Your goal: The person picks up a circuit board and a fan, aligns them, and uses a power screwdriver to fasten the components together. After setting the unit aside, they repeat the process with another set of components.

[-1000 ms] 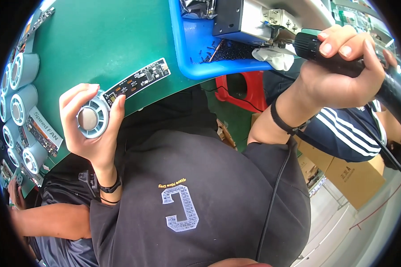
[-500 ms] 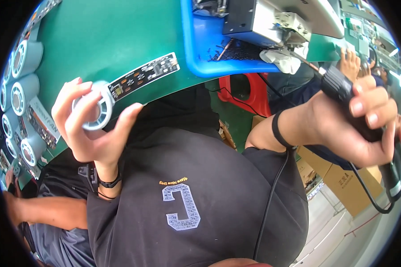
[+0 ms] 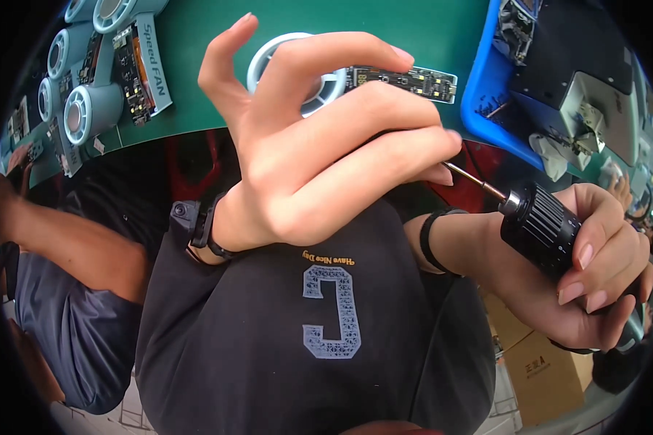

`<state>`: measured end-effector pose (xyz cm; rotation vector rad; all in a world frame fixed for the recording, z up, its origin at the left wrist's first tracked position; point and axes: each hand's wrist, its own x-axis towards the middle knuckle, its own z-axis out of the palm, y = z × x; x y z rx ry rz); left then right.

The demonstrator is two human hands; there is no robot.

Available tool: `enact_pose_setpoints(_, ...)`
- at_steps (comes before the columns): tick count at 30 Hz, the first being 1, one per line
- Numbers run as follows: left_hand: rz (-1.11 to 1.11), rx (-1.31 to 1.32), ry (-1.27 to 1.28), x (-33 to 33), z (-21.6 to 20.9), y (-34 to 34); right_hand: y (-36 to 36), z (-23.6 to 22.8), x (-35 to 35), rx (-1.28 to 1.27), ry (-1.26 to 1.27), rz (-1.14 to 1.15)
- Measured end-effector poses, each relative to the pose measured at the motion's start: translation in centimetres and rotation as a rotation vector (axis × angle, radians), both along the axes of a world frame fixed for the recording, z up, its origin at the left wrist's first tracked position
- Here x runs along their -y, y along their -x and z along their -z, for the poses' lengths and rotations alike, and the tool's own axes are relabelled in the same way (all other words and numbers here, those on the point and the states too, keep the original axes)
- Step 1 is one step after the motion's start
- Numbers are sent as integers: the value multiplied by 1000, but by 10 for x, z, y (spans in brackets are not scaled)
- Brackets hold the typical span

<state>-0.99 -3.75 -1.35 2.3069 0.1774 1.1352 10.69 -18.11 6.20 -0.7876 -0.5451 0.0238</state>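
My right hand (image 3: 609,254) is wrapped round a black electric screwdriver (image 3: 540,225), its metal bit pointing left. At the bit's tip, the thumb and forefinger of my left hand (image 3: 305,145) come together in a pinch; whatever lies between them is too small or hidden to make out. The other fingers of that hand are spread. Behind them on the green table lies a handheld fan part, a pale blue ring (image 3: 267,64) joined to a strip of black circuit board (image 3: 432,85). My left hand partly covers this part.
Several pale blue fan parts (image 3: 94,112) with exposed boards crowd the table's left side. A blue tray (image 3: 479,80) at the right holds a boxy dark machine (image 3: 559,43) and small dark screws. Another person's arm (image 3: 80,235) is at the left; a cardboard box (image 3: 544,377) stands below right.
My left hand has left the fan part's ring and moved right to the bit's tip. The screwdriver has come lower and away from the machine in the tray. The view has shifted.
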Motion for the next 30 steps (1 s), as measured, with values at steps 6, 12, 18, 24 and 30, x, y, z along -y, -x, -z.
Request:
enact_pose_setpoints(6,-33,-114,-3,-1,-8,10,-2,3,-12,63,31,-61)
enact_pose_setpoints(12,-20,-124,-269,-14,-17,4,3,3,-8,53,42,-54)
enact_pose_setpoints(18,-40,-140,-337,-14,-17,-1,-3,3,-6,62,60,-40)
enact_pose_setpoints(24,-66,-124,-361,-9,-13,-4,1,4,-5,98,85,-1)
enact_pose_setpoints(30,-106,-74,-353,-5,-7,-4,1,4,-1,170,137,-14)
